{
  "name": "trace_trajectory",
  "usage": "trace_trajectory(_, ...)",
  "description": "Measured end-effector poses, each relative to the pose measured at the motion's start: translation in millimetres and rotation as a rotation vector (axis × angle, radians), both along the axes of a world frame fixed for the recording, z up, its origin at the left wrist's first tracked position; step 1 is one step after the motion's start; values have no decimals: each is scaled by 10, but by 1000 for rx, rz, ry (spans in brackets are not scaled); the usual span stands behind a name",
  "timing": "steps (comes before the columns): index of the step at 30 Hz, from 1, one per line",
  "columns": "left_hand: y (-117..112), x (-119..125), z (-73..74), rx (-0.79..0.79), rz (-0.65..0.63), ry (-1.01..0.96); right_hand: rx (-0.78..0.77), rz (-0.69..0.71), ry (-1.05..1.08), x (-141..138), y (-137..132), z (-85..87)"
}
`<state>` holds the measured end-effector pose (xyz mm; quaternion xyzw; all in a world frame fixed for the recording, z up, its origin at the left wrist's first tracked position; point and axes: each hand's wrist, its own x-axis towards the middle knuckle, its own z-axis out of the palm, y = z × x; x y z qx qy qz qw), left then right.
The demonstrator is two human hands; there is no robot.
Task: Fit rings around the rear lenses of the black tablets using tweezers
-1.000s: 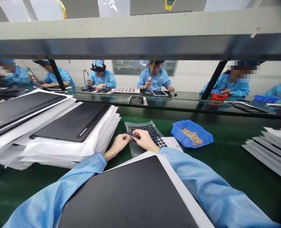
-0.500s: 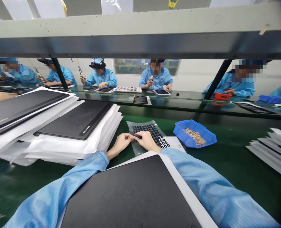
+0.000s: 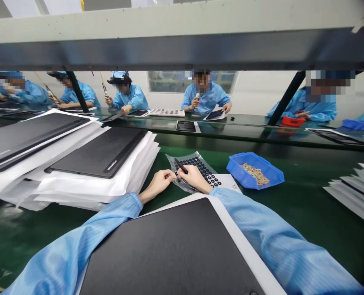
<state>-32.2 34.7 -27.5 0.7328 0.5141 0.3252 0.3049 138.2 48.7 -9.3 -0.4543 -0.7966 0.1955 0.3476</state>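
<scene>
My right hand [image 3: 197, 179] is shut on a slim black tool [image 3: 181, 166], perhaps tweezers, with its far end over a clear plastic sheet of black rubber rings [image 3: 197, 167]. My left hand [image 3: 158, 183] lies just left of it, fingers together, their tips at the sheet's edge. I cannot tell whether they grip it. Both sleeves rest beside a black panel with a white border [image 3: 166, 250] at the table's near edge.
A blue bin of tan rings [image 3: 239, 172] stands to the right of the sheet. Black panels on white wrapping [image 3: 96, 153] are stacked at left, more white-wrapped stacks [image 3: 357, 192] lie at right, and a low metal shelf [image 3: 182, 49] crosses above, with co-workers beyond it.
The black tool has swung from lying almost level to pointing up and left. The sheet has shifted slightly under my hands, and the whole view has drifted up and sideways.
</scene>
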Motion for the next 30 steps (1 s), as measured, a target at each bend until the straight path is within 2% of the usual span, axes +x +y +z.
trace_trajectory(4, 2, 16, 26, -12, 36, 9, -69, 51, 46, 33, 11, 20)
trace_trajectory(8, 13, 21, 37, -33, 58, 21, -70, 64, 59, 33, 5, 11)
trace_trajectory(14, 42, 12, 3, -50, 61, 27, 57, 83, 39, 16, -17, -23)
trace_trajectory(19, 73, 2, -37, -49, 56, 18, 171, 221, -41, 26, 13, -66)
trace_trajectory(26, 100, 0, -84, -40, 67, -9, 208, 238, -127, 43, 34, -122)
trace_trajectory(28, 90, 2, -72, -35, 73, -4, 210, 226, -116, 34, 18, -92)
trace_trajectory(30, 71, 13, -51, -28, 82, 5, 210, 206, -89, 31, 2, 7)
